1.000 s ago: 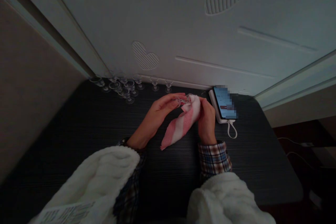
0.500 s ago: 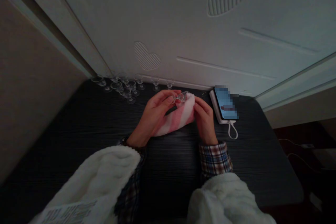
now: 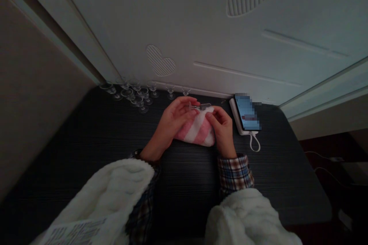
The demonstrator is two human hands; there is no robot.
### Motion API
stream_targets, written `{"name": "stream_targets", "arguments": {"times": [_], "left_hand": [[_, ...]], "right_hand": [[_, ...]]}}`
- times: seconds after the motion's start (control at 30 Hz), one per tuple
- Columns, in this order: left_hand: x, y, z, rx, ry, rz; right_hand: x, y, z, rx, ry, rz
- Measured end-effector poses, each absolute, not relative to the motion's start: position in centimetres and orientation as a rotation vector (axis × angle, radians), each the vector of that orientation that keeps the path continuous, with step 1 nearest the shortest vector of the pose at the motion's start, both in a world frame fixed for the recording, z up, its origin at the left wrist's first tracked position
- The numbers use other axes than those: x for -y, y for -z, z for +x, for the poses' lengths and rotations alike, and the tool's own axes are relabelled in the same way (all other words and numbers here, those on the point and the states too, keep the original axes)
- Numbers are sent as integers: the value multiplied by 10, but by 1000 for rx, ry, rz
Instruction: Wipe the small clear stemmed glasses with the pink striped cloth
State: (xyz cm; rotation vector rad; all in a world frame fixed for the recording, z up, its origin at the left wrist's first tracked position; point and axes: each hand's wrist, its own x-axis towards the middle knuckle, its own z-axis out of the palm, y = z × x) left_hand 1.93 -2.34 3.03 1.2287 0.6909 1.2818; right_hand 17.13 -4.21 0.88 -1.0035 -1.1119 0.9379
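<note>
Between my hands lies a small clear stemmed glass, tipped on its side with its bowl toward the right. My left hand is closed around the foot and stem end of it. A pink and white striped cloth hangs below the glass, its upper edge against the bowl. My right hand pinches the cloth near the rim, thumb in front and fingers behind. The fingertips of my right hand are partly hidden by the cloth.
Several similar small stemmed glasses stand at the back left of the dark table, against a white panel. At the right, a phone rests on a white power bank with a looped cable.
The glass has turned in my left hand, its bowl now pointing more to the right. The cloth has bunched up and shifted rightward, and my right thumb has come over its front.
</note>
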Motion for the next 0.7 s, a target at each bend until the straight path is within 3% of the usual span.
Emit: {"name": "stream_targets", "arguments": {"times": [0.7], "left_hand": [[29, -33, 18, -1327, -1253, 1910]], "right_hand": [[44, -10, 171, 1152, -800, -1066]]}}
